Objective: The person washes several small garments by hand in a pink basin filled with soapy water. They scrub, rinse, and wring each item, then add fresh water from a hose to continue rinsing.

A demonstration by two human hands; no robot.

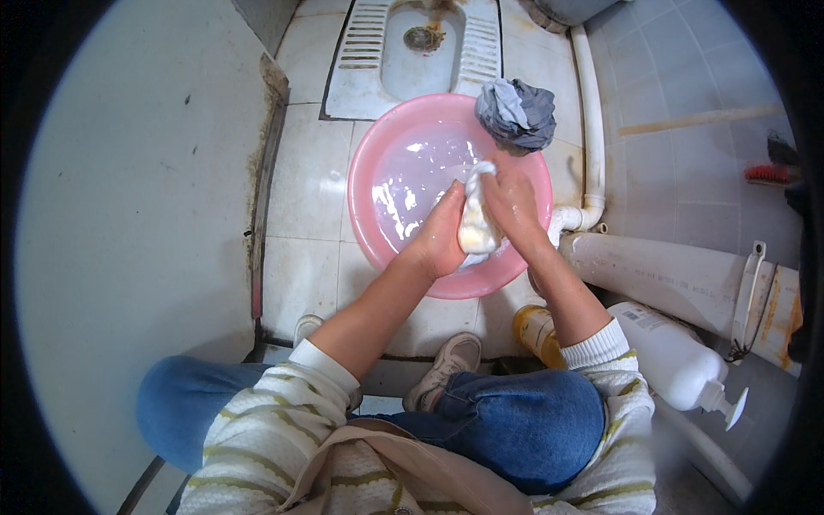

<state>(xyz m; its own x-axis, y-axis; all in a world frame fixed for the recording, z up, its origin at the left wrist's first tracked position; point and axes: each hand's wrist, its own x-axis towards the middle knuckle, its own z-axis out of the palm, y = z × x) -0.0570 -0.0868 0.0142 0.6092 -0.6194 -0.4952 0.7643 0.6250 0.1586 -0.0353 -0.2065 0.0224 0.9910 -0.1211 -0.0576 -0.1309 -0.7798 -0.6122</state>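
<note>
Over the right part of a pink plastic basin (362, 187), both my hands grip a wet white cloth (479, 219) with a yellowish patch. My left hand (444, 235) wraps its lower part from the left, thumb pointing up. Higher on the cloth, my right hand (512, 193) is closed around it from the right; its fingertips are mostly hidden. Cloudy water (412, 161) with bright reflections fills the basin. A bit of pale cloth (475, 259) shows below my left hand. Bunched grey cloth (518, 116) rests at the basin's upper right rim.
A squat toilet (360, 84) lies beyond the basin. White pipes (663, 264) run along the tiled wall at right, near a white pump bottle (676, 360) and a yellow-labelled container (539, 328). At left stands a pale panel (154, 193). A red-bristled brush (766, 174) hangs far right.
</note>
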